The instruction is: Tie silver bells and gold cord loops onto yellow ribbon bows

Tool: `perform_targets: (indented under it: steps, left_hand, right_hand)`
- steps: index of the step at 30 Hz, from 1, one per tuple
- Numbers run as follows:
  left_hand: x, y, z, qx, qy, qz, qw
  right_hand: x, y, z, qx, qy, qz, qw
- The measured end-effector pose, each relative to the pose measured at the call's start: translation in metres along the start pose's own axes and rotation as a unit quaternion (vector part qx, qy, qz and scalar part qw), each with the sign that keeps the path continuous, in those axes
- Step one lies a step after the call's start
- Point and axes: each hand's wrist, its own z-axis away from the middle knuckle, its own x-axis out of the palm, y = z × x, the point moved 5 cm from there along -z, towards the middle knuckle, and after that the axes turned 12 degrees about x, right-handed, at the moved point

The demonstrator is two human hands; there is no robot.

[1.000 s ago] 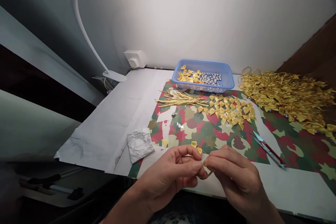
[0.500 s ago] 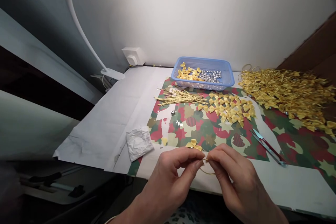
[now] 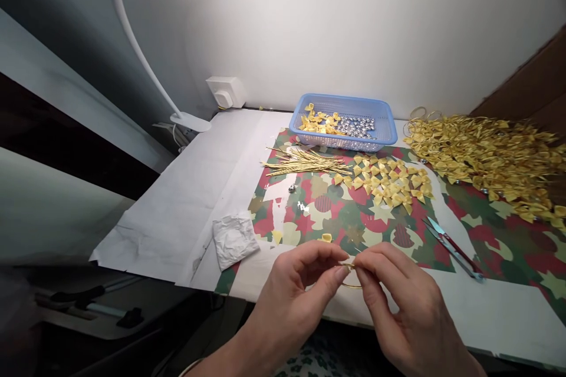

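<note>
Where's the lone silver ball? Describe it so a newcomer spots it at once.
Find the blue basket at the back. Front-left of it lies a bundle of gold cords; just nearer the viewer sits the silver ball. Unlike the basket's balls, heaped together, it lies alone.

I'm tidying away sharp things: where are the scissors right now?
In the head view, the scissors lie at the right, just beyond the right hand and on the near side of the bow heap.
</note>
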Motion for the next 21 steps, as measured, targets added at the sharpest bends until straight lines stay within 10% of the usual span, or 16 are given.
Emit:
perform_targets:
  steps: [21]
  left_hand:
    - [-0.002,0.014,-0.001,0.087,-0.052,-0.223,0.969]
  right_hand:
    - [-0.005,0.009,0.002,0.015,-0.023,-0.047,0.999]
